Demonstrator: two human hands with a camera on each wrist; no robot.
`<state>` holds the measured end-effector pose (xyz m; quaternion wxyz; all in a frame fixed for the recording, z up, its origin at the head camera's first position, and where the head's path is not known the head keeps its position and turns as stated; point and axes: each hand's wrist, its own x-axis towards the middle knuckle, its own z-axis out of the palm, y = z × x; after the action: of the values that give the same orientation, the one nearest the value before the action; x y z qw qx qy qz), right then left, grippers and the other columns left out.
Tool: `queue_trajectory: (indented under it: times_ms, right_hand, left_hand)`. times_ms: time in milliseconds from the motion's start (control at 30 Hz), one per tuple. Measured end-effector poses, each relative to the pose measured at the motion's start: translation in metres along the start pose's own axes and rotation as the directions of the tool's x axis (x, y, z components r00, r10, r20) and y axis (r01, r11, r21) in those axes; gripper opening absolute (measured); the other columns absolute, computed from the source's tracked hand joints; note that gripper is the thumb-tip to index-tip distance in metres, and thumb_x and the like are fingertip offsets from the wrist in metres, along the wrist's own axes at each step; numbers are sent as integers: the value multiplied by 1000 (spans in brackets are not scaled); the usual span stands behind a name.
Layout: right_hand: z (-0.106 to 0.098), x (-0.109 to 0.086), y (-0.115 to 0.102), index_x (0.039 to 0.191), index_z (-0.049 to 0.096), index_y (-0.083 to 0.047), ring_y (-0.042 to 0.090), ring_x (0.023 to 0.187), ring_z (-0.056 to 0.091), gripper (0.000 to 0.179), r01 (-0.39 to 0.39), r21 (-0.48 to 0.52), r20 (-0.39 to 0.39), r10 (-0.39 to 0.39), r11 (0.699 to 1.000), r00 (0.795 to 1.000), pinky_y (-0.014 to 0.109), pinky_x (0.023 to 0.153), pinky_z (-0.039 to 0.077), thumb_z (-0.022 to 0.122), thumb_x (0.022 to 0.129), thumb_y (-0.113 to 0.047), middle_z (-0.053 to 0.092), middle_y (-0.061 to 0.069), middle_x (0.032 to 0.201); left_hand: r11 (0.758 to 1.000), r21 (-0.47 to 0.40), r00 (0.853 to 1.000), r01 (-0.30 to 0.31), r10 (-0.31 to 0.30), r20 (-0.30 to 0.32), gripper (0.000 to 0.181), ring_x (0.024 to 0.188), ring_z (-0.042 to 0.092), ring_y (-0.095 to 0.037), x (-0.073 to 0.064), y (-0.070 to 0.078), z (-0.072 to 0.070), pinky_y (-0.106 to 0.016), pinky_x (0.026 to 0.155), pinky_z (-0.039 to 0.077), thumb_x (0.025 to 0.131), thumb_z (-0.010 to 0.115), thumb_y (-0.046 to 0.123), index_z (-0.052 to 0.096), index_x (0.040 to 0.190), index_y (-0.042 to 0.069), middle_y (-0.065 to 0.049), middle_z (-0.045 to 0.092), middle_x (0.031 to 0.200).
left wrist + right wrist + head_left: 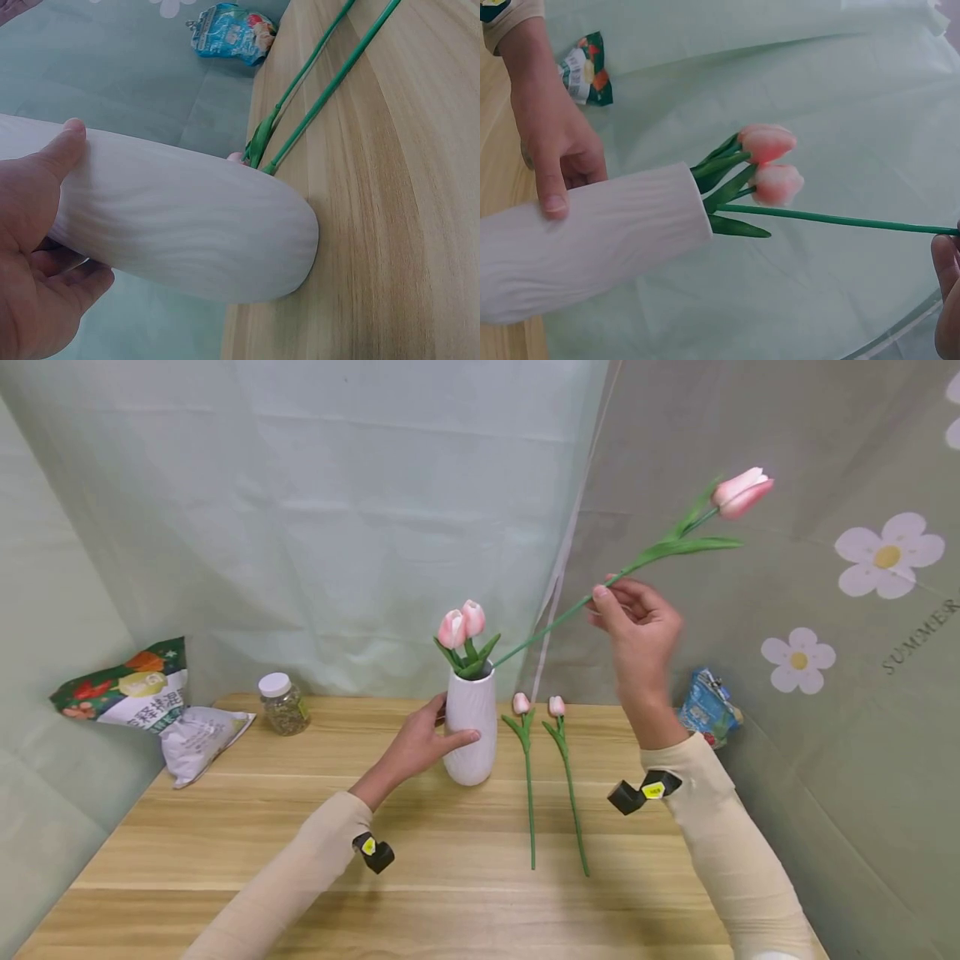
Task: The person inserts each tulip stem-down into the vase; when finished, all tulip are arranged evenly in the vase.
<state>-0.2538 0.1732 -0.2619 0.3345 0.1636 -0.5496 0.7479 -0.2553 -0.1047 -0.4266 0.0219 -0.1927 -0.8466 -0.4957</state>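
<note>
A white ribbed vase [471,735] stands upright on the table, with two pink tulips [461,622] in its mouth. My left hand [420,742] grips the vase from the left, thumb across its front and fingers behind, as the left wrist view also shows. Up to the right, my right hand [641,622] pinches the green stem of another pink tulip [742,493] between thumb and fingers. That stem slants down to the left, and its lower end meets the vase's rim; in the right wrist view the stem [840,220] reaches the mouth beside the leaves.
Two more tulips [528,777] lie side by side on the wooden table [420,893], right of the vase. At the back left are a white-lidded jar [285,706] and a green-and-white bag [150,693]. A blue packet [707,708] sits at the right edge. Curtains hang close behind.
</note>
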Motion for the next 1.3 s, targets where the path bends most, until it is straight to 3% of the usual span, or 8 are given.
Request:
queue_trajectory:
  times_ms: [133,433,867,1133,1300]
  right_hand:
    - [6,-4,7,97,75,3,17,75,74,12,-27,-11,13,27,1000,1000,31,70,64,79,88,-2,74,10,88]
    - [13,-18,28,106,68,17,16,75,74,26,-55,-65,59,59,996,997,30,69,64,77,90,-1,75,5,88]
    - [23,-38,53,104,70,12,15,79,75,21,-119,-134,152,139,984,979,32,70,64,76,91,-4,75,2,89]
    - [32,-49,68,104,71,13,11,78,74,22,-163,-208,213,207,964,955,29,68,64,76,91,-4,75,19,91]
    - [34,-53,73,105,72,12,22,82,74,21,-181,-294,249,258,938,934,30,66,64,75,92,-5,74,26,95]
  left_hand:
    - [1000,7,1000,1,-1,4,84,131,57,-33,1,-1,0,-49,111,49,88,81,39,42,151,0,-18,57,143]
    - [1000,1,1000,0,0,4,82,131,57,-32,0,0,1,-47,111,49,89,82,38,43,151,1,-17,57,144]
    - [1000,10,1000,-1,1,1,82,131,57,-32,-1,0,2,-46,110,49,89,82,37,42,151,1,-17,57,143]
    - [1000,6,1000,-8,8,2,82,131,57,-31,-1,1,1,-46,111,48,89,82,36,42,151,1,-17,58,142]
    - [1000,4,1000,-12,12,4,82,130,58,-31,-1,2,1,-46,111,48,89,82,36,42,151,1,-18,58,141]
